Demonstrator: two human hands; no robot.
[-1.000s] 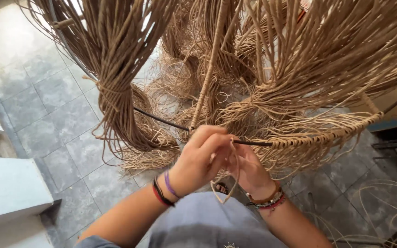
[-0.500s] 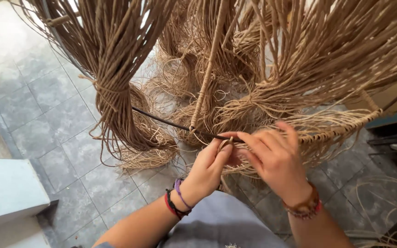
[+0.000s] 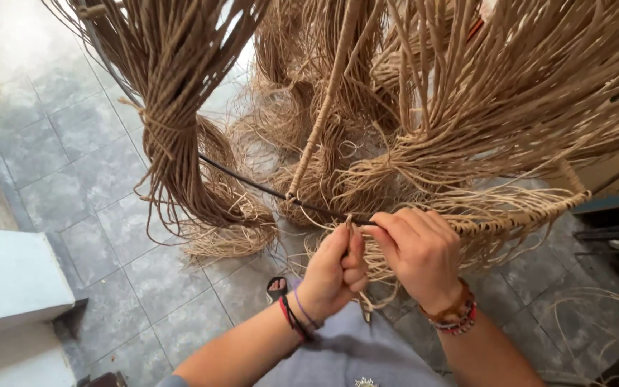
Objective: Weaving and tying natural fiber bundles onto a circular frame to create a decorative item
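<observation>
Hands together at the dark frame rod (image 3: 252,185): left hand (image 3: 338,272) pinching a tan strand (image 3: 349,228), right hand (image 3: 418,252) gripping the wrapped section (image 3: 517,218); wrapping step looks underway.

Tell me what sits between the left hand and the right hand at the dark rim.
In the head view, a thin tan fibre strand rises between the left hand and right hand, against the black metal rim; both hands pinch it.

Both forearms are bare. The left wrist wears thin red, black and purple bands (image 3: 294,316); the right wrist wears brown and red beaded bracelets (image 3: 453,317). Grey clothing (image 3: 345,355) shows at 6 o'clock.
</observation>
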